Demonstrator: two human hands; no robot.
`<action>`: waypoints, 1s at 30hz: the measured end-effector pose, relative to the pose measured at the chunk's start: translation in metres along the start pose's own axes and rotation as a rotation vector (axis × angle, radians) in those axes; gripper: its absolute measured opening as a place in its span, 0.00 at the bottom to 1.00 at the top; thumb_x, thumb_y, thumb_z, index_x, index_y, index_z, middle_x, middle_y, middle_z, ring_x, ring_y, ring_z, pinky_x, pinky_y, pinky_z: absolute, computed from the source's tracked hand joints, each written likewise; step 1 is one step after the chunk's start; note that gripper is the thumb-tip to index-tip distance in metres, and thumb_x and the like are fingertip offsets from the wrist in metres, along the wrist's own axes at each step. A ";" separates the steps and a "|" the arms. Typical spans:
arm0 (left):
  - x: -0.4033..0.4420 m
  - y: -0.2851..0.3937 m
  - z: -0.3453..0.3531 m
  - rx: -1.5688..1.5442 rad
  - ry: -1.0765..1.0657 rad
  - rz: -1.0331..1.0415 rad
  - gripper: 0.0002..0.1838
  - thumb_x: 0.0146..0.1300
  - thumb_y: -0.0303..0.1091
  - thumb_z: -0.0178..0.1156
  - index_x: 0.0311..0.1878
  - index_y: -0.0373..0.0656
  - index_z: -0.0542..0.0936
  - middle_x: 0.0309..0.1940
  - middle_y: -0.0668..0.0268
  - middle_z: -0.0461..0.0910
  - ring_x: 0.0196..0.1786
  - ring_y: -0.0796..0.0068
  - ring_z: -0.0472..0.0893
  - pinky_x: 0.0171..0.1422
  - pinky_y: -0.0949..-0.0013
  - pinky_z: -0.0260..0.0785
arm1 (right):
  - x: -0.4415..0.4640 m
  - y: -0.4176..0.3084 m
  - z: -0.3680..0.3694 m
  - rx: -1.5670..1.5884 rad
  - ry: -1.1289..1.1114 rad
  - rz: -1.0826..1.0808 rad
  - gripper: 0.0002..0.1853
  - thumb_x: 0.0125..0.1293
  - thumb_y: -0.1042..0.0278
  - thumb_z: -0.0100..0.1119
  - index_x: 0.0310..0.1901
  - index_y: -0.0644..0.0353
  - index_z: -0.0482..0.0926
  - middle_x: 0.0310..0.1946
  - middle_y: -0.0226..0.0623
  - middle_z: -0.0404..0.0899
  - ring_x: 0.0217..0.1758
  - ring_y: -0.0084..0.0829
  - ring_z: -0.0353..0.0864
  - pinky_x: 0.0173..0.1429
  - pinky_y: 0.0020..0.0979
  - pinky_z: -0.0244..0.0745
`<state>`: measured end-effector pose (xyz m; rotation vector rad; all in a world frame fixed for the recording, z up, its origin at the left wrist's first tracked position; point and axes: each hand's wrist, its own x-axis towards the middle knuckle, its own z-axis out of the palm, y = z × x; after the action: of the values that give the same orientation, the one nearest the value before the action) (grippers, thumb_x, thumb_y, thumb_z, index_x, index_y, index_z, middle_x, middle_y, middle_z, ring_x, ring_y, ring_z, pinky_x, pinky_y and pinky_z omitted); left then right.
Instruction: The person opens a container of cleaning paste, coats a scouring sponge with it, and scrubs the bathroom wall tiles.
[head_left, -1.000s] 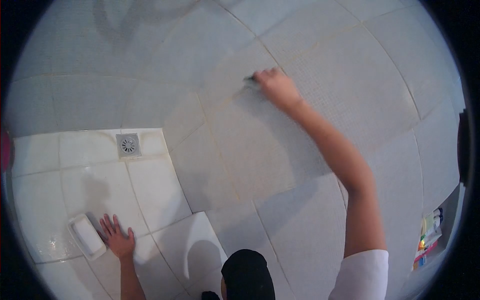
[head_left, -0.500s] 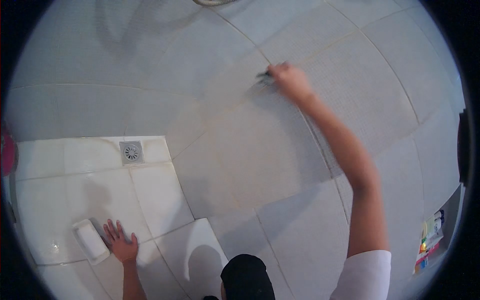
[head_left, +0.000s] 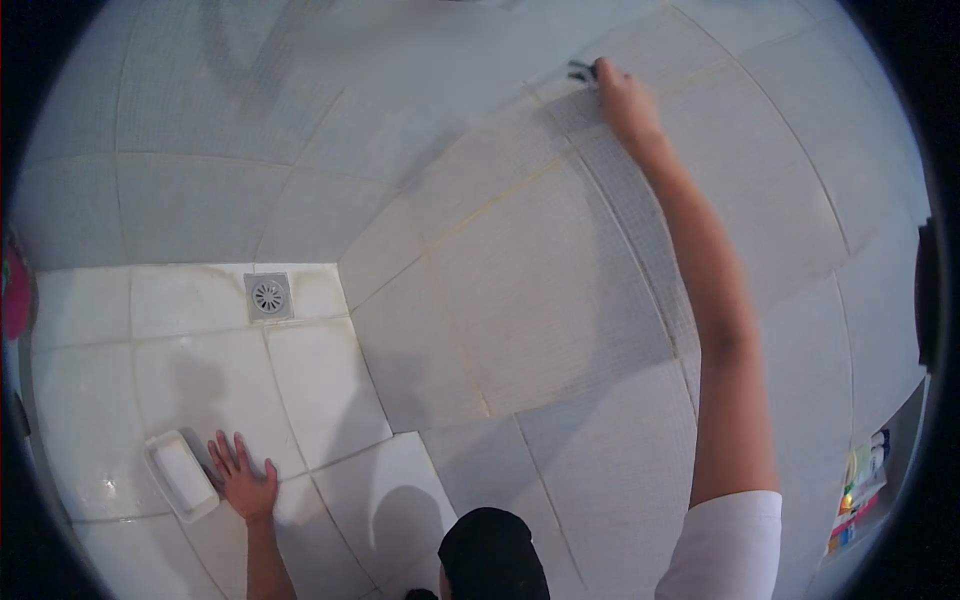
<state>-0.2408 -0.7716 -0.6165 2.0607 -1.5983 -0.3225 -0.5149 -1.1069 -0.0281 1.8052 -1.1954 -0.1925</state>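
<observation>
Pale tiles (head_left: 520,290) covered the floor and wall. At one o'clock, the right hand (head_left: 628,105) gripped a small dark tool (head_left: 580,71). At eight o'clock, the left hand (head_left: 245,485) spread wide and flat, probably for balance, beside a white tray (head_left: 182,475).

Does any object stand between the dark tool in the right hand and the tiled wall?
Nothing visible stands between the dark tool in the right hand and the tiled wall; whether they touch, I cannot tell.
</observation>
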 end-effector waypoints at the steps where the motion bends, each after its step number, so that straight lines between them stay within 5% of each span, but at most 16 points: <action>1: 0.000 0.001 0.000 -0.002 -0.003 -0.005 0.40 0.47 0.42 0.60 0.67 0.51 0.63 0.73 0.62 0.50 0.75 0.55 0.47 0.74 0.39 0.35 | 0.005 0.002 -0.004 -0.024 0.037 0.037 0.05 0.63 0.69 0.49 0.39 0.59 0.70 0.29 0.48 0.80 0.34 0.47 0.81 0.34 0.46 0.76; 4: 0.000 0.004 -0.003 0.033 0.013 -0.002 0.40 0.46 0.42 0.60 0.67 0.51 0.63 0.73 0.62 0.51 0.75 0.55 0.48 0.74 0.39 0.34 | -0.014 -0.023 0.023 -0.034 0.007 0.006 0.06 0.64 0.68 0.49 0.39 0.60 0.70 0.29 0.47 0.80 0.34 0.47 0.82 0.35 0.44 0.77; 5: 0.000 0.003 -0.002 0.022 -0.010 -0.019 0.40 0.46 0.42 0.60 0.67 0.50 0.63 0.73 0.62 0.51 0.75 0.56 0.48 0.74 0.40 0.34 | -0.028 -0.031 0.043 0.047 0.019 -0.175 0.06 0.64 0.69 0.49 0.40 0.60 0.71 0.32 0.47 0.80 0.37 0.45 0.82 0.37 0.42 0.78; 6: 0.001 0.003 -0.002 0.010 -0.031 -0.040 0.40 0.45 0.42 0.60 0.66 0.50 0.64 0.73 0.62 0.51 0.75 0.56 0.49 0.74 0.40 0.34 | -0.038 -0.056 0.025 0.001 -0.249 -0.219 0.07 0.64 0.70 0.49 0.43 0.59 0.73 0.37 0.47 0.80 0.41 0.44 0.82 0.41 0.42 0.78; 8: 0.002 0.003 -0.003 -0.002 -0.034 -0.044 0.40 0.45 0.42 0.60 0.66 0.50 0.64 0.73 0.63 0.51 0.75 0.57 0.48 0.74 0.40 0.34 | -0.047 -0.022 0.031 0.178 0.033 -0.307 0.09 0.62 0.73 0.50 0.45 0.59 0.74 0.38 0.45 0.80 0.42 0.45 0.81 0.43 0.42 0.77; 12: 0.001 0.004 -0.001 -0.010 -0.026 -0.043 0.40 0.45 0.42 0.61 0.66 0.49 0.64 0.73 0.64 0.51 0.75 0.57 0.48 0.74 0.41 0.34 | -0.077 0.037 -0.073 0.050 0.154 -0.133 0.15 0.54 0.81 0.53 0.45 0.60 0.76 0.41 0.45 0.79 0.47 0.46 0.79 0.48 0.43 0.74; 14: 0.000 0.002 0.004 -0.048 -0.039 -0.055 0.40 0.45 0.42 0.61 0.67 0.49 0.63 0.73 0.64 0.50 0.75 0.57 0.47 0.75 0.41 0.34 | -0.138 0.032 -0.115 0.088 0.039 -0.082 0.17 0.52 0.83 0.53 0.45 0.60 0.77 0.43 0.45 0.79 0.49 0.47 0.77 0.52 0.42 0.73; 16: 0.000 -0.002 0.006 -0.090 -0.020 -0.053 0.41 0.44 0.41 0.61 0.67 0.50 0.62 0.73 0.64 0.49 0.75 0.57 0.47 0.74 0.41 0.36 | -0.207 0.027 -0.124 0.028 -0.022 -0.284 0.16 0.53 0.84 0.52 0.44 0.61 0.78 0.42 0.43 0.80 0.49 0.46 0.77 0.50 0.43 0.73; 19: 0.000 0.000 0.000 -0.037 0.007 -0.045 0.42 0.44 0.41 0.60 0.68 0.52 0.62 0.73 0.64 0.49 0.75 0.57 0.48 0.74 0.41 0.38 | -0.211 0.026 -0.129 0.060 0.014 -0.238 0.16 0.53 0.84 0.52 0.44 0.61 0.78 0.44 0.42 0.80 0.52 0.42 0.77 0.55 0.42 0.73; 21: -0.002 0.000 0.001 -0.044 -0.017 -0.053 0.41 0.44 0.41 0.60 0.67 0.52 0.62 0.73 0.64 0.50 0.75 0.57 0.48 0.73 0.41 0.39 | -0.158 0.044 -0.117 0.030 0.068 0.055 0.17 0.54 0.83 0.51 0.47 0.60 0.77 0.47 0.42 0.79 0.54 0.39 0.77 0.58 0.41 0.73; 24: 0.001 -0.003 0.002 -0.051 0.039 -0.015 0.41 0.44 0.41 0.61 0.67 0.52 0.63 0.73 0.64 0.50 0.75 0.57 0.49 0.73 0.42 0.40 | -0.146 0.010 -0.081 0.125 0.043 0.161 0.20 0.56 0.83 0.50 0.51 0.59 0.75 0.51 0.43 0.77 0.56 0.39 0.76 0.60 0.40 0.72; 26: -0.003 -0.003 0.002 -0.036 0.078 -0.002 0.41 0.43 0.42 0.61 0.66 0.52 0.63 0.73 0.64 0.51 0.75 0.57 0.49 0.73 0.42 0.41 | -0.177 -0.023 -0.043 0.111 -0.032 -0.318 0.20 0.59 0.82 0.47 0.53 0.59 0.73 0.52 0.44 0.76 0.55 0.42 0.76 0.55 0.41 0.73; 29: -0.001 0.001 -0.006 0.007 -0.028 -0.059 0.42 0.43 0.42 0.61 0.67 0.52 0.63 0.73 0.64 0.51 0.75 0.57 0.49 0.73 0.43 0.43 | -0.147 0.022 -0.055 0.074 -0.077 -0.212 0.20 0.59 0.82 0.46 0.54 0.59 0.72 0.53 0.45 0.75 0.57 0.44 0.74 0.58 0.41 0.71; 30: 0.001 0.002 -0.006 0.002 -0.015 -0.064 0.42 0.43 0.42 0.61 0.67 0.52 0.63 0.73 0.64 0.51 0.75 0.57 0.49 0.73 0.43 0.43 | -0.124 0.059 -0.063 0.027 0.128 -0.131 0.20 0.59 0.81 0.46 0.53 0.60 0.73 0.53 0.46 0.75 0.57 0.45 0.73 0.61 0.41 0.68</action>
<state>-0.2393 -0.7718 -0.6107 2.1187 -1.5444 -0.3600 -0.5803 -0.9764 0.0100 1.8912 -0.9954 -0.1341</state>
